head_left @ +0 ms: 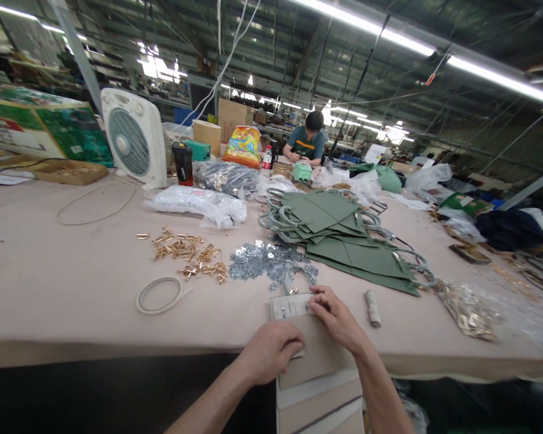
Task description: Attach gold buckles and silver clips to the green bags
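A beige bag panel with a pale strip along its top lies partly on the table and hangs over the near edge. A grey-green handle loop with a gold fitting stands at its top. My right hand is closed at the panel's upper right edge, thumb and fingertips on the pale strip. Small metal bits show on that strip. My left hand is closed above the panel's left side, fingers curled on a small pale piece, mostly hidden. More beige and grey layers hang below.
Thin metal plates and gold fittings lie in heaps beyond my hands. Green bag panels are stacked to the right. Nearby are a coiled strip, a pale roll, and a fan. A person sits opposite.
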`<state>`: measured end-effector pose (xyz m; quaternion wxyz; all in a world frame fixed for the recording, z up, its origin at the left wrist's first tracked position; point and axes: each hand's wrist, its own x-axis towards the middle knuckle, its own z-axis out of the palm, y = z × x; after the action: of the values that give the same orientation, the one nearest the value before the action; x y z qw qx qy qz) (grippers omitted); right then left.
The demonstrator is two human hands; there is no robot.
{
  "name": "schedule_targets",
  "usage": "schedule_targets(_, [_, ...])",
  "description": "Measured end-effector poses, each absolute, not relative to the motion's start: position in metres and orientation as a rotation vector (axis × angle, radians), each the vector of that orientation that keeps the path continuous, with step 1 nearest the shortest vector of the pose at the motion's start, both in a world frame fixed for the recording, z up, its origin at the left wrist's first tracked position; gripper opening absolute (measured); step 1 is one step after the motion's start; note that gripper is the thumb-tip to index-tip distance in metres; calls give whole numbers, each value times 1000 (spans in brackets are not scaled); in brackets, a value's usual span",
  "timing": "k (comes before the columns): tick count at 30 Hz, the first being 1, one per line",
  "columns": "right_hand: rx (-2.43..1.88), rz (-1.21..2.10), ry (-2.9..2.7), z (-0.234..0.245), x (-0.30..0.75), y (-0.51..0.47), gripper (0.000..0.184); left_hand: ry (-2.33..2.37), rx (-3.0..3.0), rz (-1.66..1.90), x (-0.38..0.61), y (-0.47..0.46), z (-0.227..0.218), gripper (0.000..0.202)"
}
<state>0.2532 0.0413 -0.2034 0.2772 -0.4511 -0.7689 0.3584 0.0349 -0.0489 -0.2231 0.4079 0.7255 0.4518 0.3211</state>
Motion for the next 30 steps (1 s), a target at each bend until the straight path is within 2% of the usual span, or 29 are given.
schedule_targets(7, [-1215,896,-2075,-209,250,42,28,1128,1793,807,35,-48,-220,19])
schedule_targets(14, [-1187,843,-2117,-215,252,43,14,1123,1772,801,33,-49,-216,21])
schedule_targets(20, [-1187,794,-2108,-218,256,46,42,1082,1699,802,33,-50,-217,23])
schedule_targets(24, [-1180,708,-2087,-223,253,48,27,1036,1561,823,34,-51,-219,28])
schedule_targets(30, [-1185,558,-1967,-242,245,52,30,965,1411,866,35,-48,-227,32])
